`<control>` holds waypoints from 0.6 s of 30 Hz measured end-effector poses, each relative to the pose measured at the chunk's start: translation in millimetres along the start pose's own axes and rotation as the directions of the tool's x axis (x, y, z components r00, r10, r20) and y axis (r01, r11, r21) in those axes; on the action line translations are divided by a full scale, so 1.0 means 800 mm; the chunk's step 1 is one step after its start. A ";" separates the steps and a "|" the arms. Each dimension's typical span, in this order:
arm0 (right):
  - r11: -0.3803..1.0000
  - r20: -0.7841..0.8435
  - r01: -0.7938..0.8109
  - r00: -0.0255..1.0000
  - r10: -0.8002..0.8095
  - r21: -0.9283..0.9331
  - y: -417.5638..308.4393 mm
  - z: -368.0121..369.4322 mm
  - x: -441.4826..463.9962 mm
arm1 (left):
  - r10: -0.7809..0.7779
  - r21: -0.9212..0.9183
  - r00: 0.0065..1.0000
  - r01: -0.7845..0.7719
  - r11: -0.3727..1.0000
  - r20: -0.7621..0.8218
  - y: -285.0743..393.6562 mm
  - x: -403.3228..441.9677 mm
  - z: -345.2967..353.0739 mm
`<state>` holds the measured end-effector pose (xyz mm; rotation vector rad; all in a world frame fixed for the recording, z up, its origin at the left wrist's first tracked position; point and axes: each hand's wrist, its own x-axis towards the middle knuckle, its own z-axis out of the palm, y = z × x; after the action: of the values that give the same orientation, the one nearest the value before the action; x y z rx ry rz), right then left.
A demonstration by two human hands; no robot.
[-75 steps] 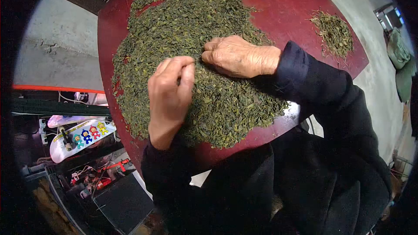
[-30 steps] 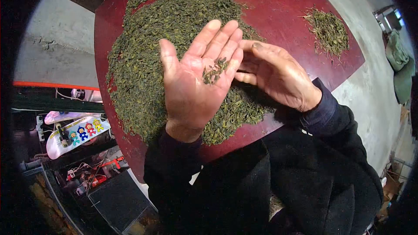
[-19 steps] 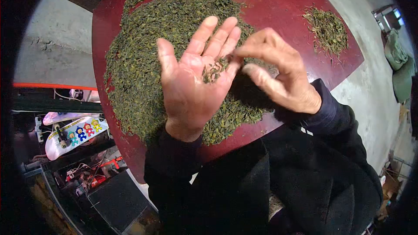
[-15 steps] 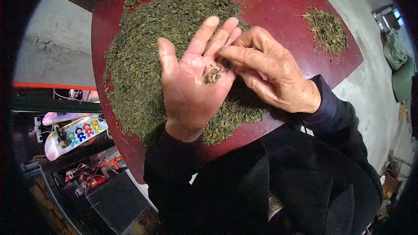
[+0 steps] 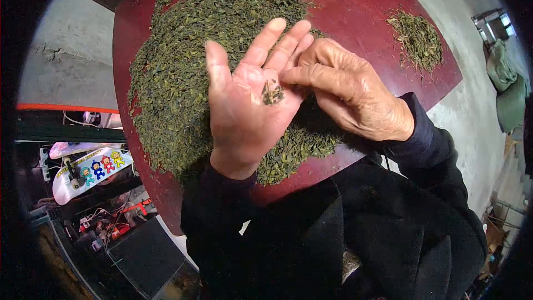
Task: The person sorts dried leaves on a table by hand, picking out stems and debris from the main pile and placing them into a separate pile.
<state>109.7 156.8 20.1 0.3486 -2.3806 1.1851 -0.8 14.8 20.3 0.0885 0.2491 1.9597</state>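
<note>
Black sleeves (image 5: 449, 172), navy right cuff (image 5: 423, 130)

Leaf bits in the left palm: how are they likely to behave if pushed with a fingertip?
Probably very light: the leaf bits are small and thin. They'd likely scatter rather than slide as one clump, since they lie loose on the open left hand. They may be brittle, as they look dry, though the picture can't confirm that.
</note>
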 end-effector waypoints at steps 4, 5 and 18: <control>1.000 0.043 -0.016 0.999 0.016 0.011 -0.003 -0.004 -0.002 | 0.000 0.015 1.000 0.000 1.000 -0.014 -0.002 0.002 0.000; 1.000 0.057 -0.023 0.998 0.022 0.015 -0.004 -0.005 -0.002 | -0.001 0.020 1.000 0.002 1.000 -0.020 -0.003 0.002 0.000; 1.000 0.053 0.019 0.998 -0.020 0.019 -0.004 -0.002 -0.006 | -0.034 -0.116 0.997 0.042 0.992 0.072 0.003 0.002 -0.014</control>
<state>115.7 156.3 20.3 0.4139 -2.4068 1.2041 -5.5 14.3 9.9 0.0752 0.0886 1.9250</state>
